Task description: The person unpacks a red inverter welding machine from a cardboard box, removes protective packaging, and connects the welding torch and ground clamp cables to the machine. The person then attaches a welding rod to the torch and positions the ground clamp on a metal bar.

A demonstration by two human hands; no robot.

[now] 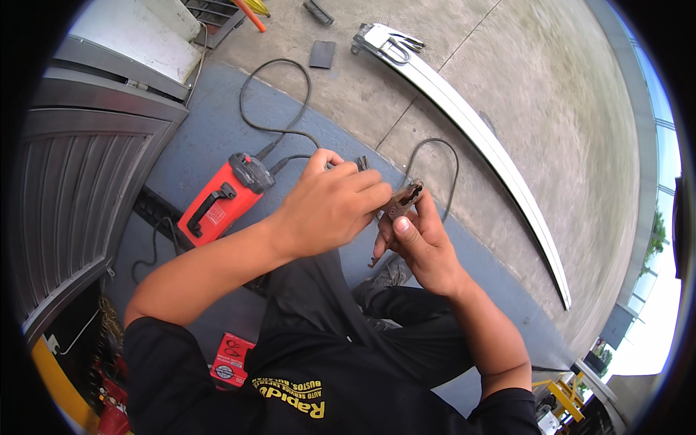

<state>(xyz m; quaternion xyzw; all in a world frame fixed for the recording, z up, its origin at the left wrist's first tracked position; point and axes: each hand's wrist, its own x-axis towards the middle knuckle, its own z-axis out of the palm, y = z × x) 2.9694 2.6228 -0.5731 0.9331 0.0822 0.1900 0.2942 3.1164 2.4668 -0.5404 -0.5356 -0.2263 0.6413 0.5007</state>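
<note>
In front of my lap, my right hand [428,250] grips a rusty brown metal clamp [401,203] with a jaw-like end, its thumb pressed along the side. My left hand [333,196] is closed, its fingertips right against the clamp's upper left side; what they pinch is hidden from view. Just past the left knuckles a small dark grey piece [364,163] pokes out, and I cannot tell whether it is held. A dark cable [296,132] runs behind the left hand from a red portable welding machine [223,201] with a black handle.
A long, curved white panel [464,109] lies on the concrete beyond my hands. Farther off are a dark square sheet [322,54] and a brush-like block [317,12]. Another cable loop [457,163] rests to the right. Grey metal doors [87,159] stand left; a red box [232,359] sits beside me.
</note>
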